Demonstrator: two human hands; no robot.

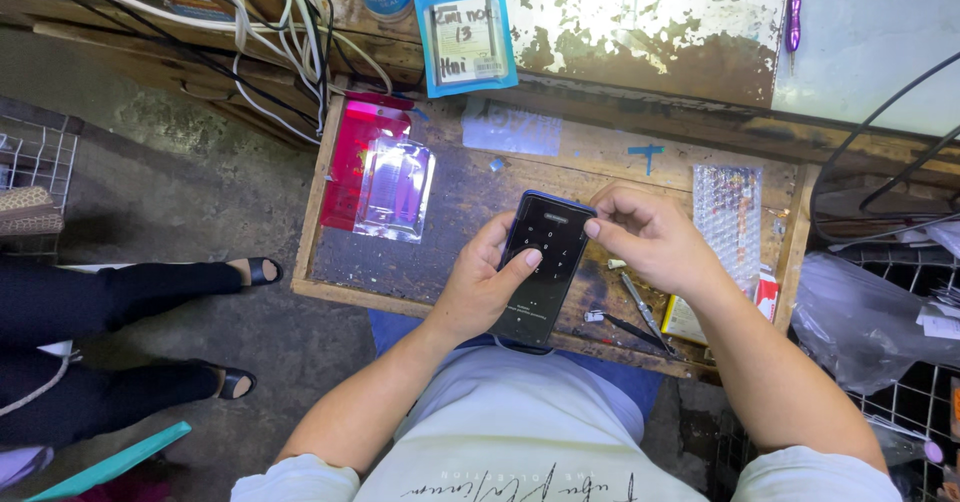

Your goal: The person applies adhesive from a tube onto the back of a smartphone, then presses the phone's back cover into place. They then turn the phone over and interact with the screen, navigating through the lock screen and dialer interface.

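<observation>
Both hands' fingers grip the phone.

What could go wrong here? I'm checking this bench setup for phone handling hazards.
The phone is held in the air by the left hand alone, past the tray's front edge; a slip could drop it. Tweezers lie loose just under the right hand and could scratch the phone.
</observation>
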